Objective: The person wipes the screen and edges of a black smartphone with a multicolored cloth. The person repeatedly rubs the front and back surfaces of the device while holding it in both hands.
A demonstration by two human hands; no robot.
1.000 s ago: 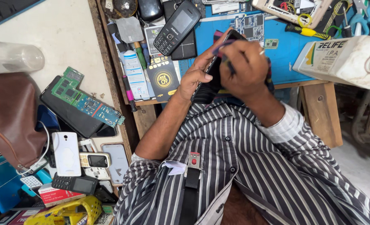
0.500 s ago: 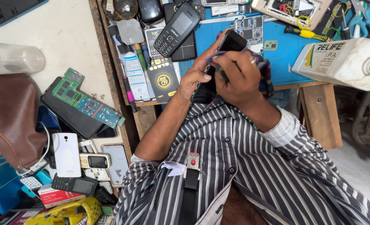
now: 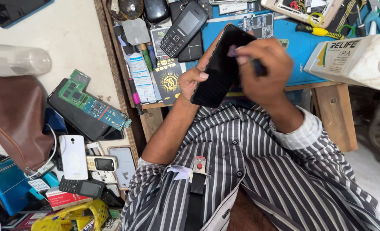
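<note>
The black smartphone [image 3: 221, 68] sat tilted above the near edge of the blue work mat [image 3: 303, 47], gripped between both hands just in front of the striped shirt [image 3: 249, 171]. At nine o'clock of it, well apart, lay a green circuit board [image 3: 93, 100] on a dark slab, with a white phone [image 3: 73, 156] and small handsets below at seven o'clock. The left hand [image 3: 193, 79] cupped the phone's lower left side, thumb curled over the glass and the other fingers hidden behind it. At eleven o'clock a black keypad phone [image 3: 182, 29] rested on the bench, near the smartphone's top corner. The right hand [image 3: 264, 70] was closed round a slim dark tool [image 3: 255, 65], its tip, blurred, pressed at the phone's upper right edge. I judged that a slip of that tool could scratch the glass or jab the left thumb, since the phone was held in the air with nothing under it. At three o'clock stood a white plastic jug [image 3: 352, 60]; a wide sweep of the right elbow might knock it. Open room lay mostly towards six o'clock, over the lap; the bench ahead was crowded to its wooden edge.
</note>
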